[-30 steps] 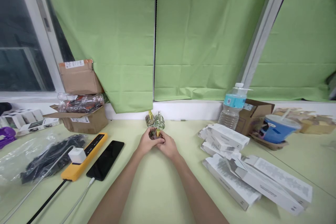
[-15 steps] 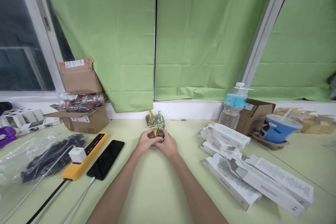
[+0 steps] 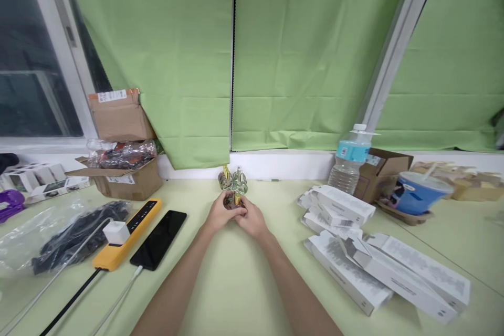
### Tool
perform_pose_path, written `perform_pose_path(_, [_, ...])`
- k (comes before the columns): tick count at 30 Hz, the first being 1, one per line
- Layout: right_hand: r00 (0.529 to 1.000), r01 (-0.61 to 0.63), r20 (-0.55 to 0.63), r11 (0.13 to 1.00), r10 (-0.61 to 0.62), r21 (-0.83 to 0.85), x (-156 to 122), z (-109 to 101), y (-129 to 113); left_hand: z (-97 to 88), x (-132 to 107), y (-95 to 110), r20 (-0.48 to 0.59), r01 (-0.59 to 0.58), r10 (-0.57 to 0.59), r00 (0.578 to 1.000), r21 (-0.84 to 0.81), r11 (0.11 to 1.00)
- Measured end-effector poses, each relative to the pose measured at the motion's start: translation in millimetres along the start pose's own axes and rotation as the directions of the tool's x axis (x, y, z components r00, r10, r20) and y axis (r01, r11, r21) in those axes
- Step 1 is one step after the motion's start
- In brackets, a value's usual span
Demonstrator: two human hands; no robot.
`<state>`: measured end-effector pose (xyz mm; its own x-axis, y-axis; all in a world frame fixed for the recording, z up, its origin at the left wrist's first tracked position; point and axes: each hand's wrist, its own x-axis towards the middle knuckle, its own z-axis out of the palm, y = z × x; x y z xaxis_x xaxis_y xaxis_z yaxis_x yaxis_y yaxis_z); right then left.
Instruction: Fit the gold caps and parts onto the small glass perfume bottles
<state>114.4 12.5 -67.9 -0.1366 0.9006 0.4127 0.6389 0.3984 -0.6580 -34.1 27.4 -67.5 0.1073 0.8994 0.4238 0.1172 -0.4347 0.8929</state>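
Note:
Between my two hands is a small round glass bottle (image 3: 237,200) with a gold top, dark inside. My left hand (image 3: 219,213) curls round its left side, and my right hand (image 3: 252,217) closes on its right side. The thumbs meet in front of it and hide its lower part. Just behind stand similar small bottles: one with a gold top (image 3: 226,178) at left, one with a silver top (image 3: 240,181) at right. Their bases are partly covered by my fingers.
A black phone (image 3: 158,239) and a yellow power strip (image 3: 128,233) lie at left, near an open cardboard box (image 3: 132,184). At right are several white cartons (image 3: 350,273), a water bottle (image 3: 348,165) and a blue cup (image 3: 419,194). A pen (image 3: 269,179) lies by the wall.
The gold top of the held bottle has shifted slightly to the right, and the bottle appears turned between my hands. Both hands stay almost in place.

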Motion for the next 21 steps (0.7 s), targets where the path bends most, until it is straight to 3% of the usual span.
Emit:
perform_pose_path(11, [0.992,-0.100,-0.069,0.995,0.101,0.022,2.0,-0.9,-2.0,1.1,-1.8,8.2,0.097,-0.032,0.036,0.995,-0.044,0.999])
perform_pose_path(16, [1.000,-0.023,-0.017,0.997,0.025,0.075,1.1,-4.5,-2.3,1.4,-1.8,7.7,0.058,-0.016,0.017,0.998,-0.019,1.000])
perform_pose_path(21, [0.997,-0.073,-0.030,0.995,0.075,0.064,2.8,-1.9,-1.7,1.0,-0.9,5.6,0.046,-0.031,0.031,0.998,0.008,0.999])
